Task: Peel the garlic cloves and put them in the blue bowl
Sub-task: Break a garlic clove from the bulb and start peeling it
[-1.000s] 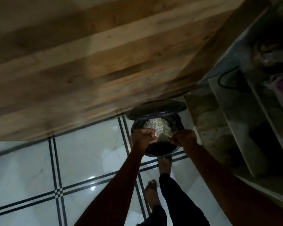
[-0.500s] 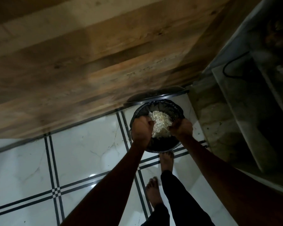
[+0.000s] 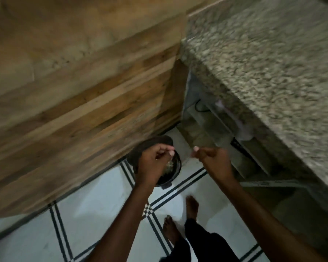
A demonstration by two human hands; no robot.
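Below the curled fingers of the left hand [image 3: 155, 159] stands a dark bin [image 3: 175, 168] on the tiled floor [image 3: 102, 208], pale garlic skins [image 3: 169, 164] inside. The right hand [image 3: 212, 157] hangs beside it, fingers curled; whether either hand holds anything, I cannot tell. Right of both runs a granite bench [image 3: 263, 63].

Person, head-camera view. Both forearms bare, no sleeves in frame. Left hand [image 3: 153, 163] and right hand [image 3: 212, 159]: nails short and pale; rings or jewellery cannot be made out in the blur. Dark, loose trousers [image 3: 203, 242] cover the legs. Feet [image 3: 192, 205] bare, no footwear.
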